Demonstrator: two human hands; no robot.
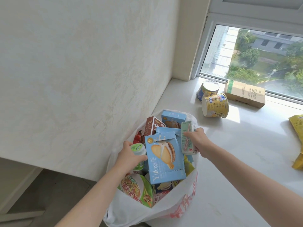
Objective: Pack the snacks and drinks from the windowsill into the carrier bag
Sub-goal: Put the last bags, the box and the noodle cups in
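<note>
Hands meet at frame centre, left hand point(129, 155) curled round a small green-capped bottle point(138, 150), right hand point(199, 141) gripping a pale green drink carton point(188, 136), both over the stuffed white plastic carrier bag point(131, 212) at lower centre.

Yellow packet point(297, 128) partly beyond right edge

A carrier bag point(131, 212) holding boxes point(165, 159) stands at the windowsill's point(237, 153) left edge. Behind it lie two tubs point(215, 104), with a cardboard box point(244, 93) to their right against the window point(262, 54).
</note>
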